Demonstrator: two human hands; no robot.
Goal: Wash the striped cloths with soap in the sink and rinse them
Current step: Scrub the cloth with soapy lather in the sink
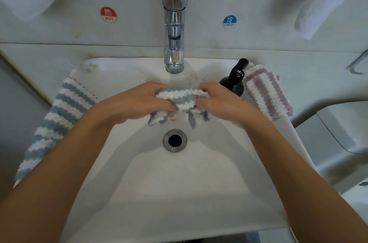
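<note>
Forearms reach over the sink point(179, 193); a bunched blue-striped cloth point(182, 97) is gripped by left hand point(143, 101) and right hand point(218, 100), fingers curled.

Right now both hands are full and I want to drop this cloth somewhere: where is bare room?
Bare: the basin floor around the drain and nearer you. Crowded: the sink rim's left, under a blue striped cloth; its right, with the soap bottle and purple striped cloth.
</note>
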